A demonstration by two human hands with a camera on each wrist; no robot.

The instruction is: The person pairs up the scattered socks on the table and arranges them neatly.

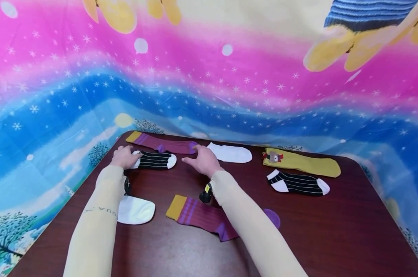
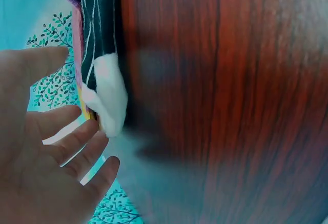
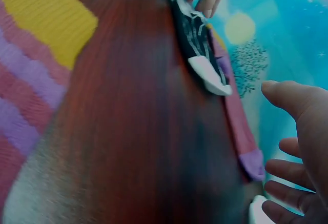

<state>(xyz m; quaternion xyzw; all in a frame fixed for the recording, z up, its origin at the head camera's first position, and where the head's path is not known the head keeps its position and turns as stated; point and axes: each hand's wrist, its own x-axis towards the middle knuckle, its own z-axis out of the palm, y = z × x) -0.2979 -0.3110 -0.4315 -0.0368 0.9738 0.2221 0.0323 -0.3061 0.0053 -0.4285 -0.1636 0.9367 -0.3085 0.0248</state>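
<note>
Both left grip (image 1: 124, 157) and right grip (image 1: 204, 161) are showing fingers apart; I'm judging left-hand black sock (image 1: 154, 160) soft, light, pinchable at cuff (image 2: 92, 99).

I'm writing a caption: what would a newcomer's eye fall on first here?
Probably the pink-and-blue snowflake backdrop, rising behind the dark table. Then the mustard sock with its animal figure, toward the table's back right, and the yellow-cuffed purple sock nearer the front, partly hidden by the right sleeve.
</note>
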